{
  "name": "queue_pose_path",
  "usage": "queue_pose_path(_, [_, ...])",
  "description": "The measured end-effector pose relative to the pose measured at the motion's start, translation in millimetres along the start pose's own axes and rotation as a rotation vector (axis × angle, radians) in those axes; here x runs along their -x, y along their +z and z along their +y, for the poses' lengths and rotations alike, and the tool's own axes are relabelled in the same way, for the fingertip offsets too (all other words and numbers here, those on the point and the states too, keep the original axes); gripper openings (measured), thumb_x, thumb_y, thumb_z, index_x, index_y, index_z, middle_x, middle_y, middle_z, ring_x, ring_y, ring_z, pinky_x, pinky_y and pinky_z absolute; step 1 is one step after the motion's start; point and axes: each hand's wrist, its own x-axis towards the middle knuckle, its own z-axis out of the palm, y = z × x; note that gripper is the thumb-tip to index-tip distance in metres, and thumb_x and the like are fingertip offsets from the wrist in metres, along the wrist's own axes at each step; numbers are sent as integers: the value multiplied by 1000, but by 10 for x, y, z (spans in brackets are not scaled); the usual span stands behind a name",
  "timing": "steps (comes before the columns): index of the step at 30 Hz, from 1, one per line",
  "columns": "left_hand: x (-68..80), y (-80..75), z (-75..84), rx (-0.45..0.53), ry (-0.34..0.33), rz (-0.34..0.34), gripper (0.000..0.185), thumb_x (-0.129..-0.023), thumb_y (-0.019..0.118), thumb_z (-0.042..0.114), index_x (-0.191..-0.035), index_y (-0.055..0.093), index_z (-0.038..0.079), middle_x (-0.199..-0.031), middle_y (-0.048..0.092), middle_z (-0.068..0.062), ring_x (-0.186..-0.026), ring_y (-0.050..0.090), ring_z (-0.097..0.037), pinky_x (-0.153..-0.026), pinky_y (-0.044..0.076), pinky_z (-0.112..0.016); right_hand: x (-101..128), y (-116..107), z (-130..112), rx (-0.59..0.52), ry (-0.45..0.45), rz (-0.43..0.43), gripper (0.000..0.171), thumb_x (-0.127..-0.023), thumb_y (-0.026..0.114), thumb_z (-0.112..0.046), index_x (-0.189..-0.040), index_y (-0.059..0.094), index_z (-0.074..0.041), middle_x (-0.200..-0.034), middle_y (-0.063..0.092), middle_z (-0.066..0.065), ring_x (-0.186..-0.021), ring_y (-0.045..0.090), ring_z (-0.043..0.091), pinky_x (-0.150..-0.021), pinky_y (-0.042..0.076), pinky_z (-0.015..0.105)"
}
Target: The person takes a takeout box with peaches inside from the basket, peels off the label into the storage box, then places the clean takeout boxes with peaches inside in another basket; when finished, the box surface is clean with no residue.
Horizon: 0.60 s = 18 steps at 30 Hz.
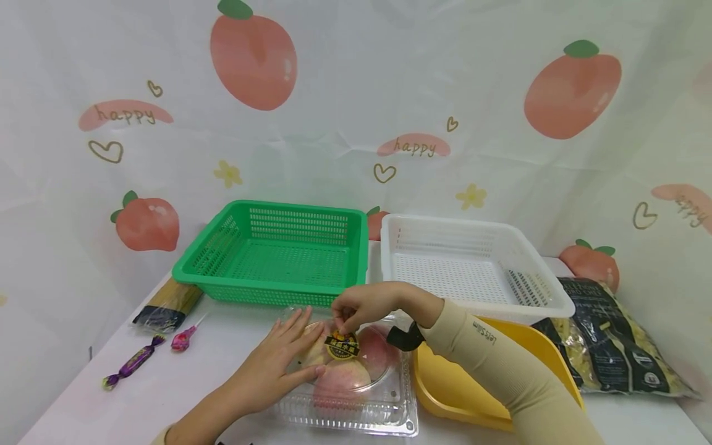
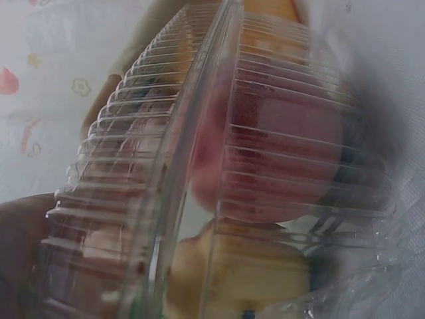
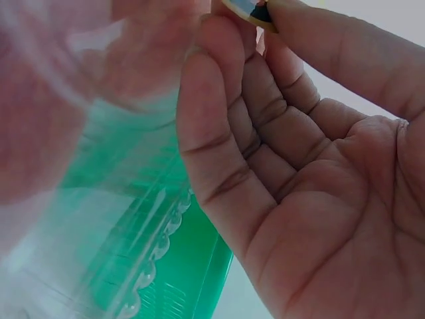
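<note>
A clear plastic clamshell box (image 1: 402,395) with ribbed sides lies on the table, with pink and yellowish peaches (image 1: 339,378) inside. In the left wrist view, a pink peach (image 2: 285,146) and a yellowish fruit (image 2: 246,269) show through the ribbed wall. On the lid is a round black-and-gold sticker (image 1: 342,346). My left hand (image 1: 280,364) rests on the left part of the lid with its fingers spread. The right hand (image 1: 369,304) pinches the far edge of the sticker (image 3: 252,10) between thumb and fingertips, as the right wrist view shows.
Behind the box stand a green basket (image 1: 272,290) and a white basket (image 1: 562,303). A yellow bin (image 1: 456,377) sits under my right forearm. A dark pasta bag (image 1: 617,346) lies far right; a noodle packet (image 1: 169,306), a lollipop (image 1: 182,340) and a purple wrapped candy (image 1: 133,361) lie left.
</note>
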Motion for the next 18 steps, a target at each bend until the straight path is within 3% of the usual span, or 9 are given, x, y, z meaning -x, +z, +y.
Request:
queue_pose_path(9, [-1,8,-8,5,-18,1,66,-88,54,53,-142,41,17,-153,25,-14,-141,21,-34,-110,21,-60,-15,31,0,-54,5,67,3,-86,63,-1,-87,61,1,-76,63,2,-66,57,3,-65,54,21])
queue_pose_path(18, [-7,11,-2,4,-19,-2,67,-87,54,54,-141,42,15,-153,25,-13,-142,22,-34,-110,22,-61,-27,42,-20,-5,-15,69,6,-85,65,-2,-84,65,3,-76,66,6,-66,55,0,-65,53,16])
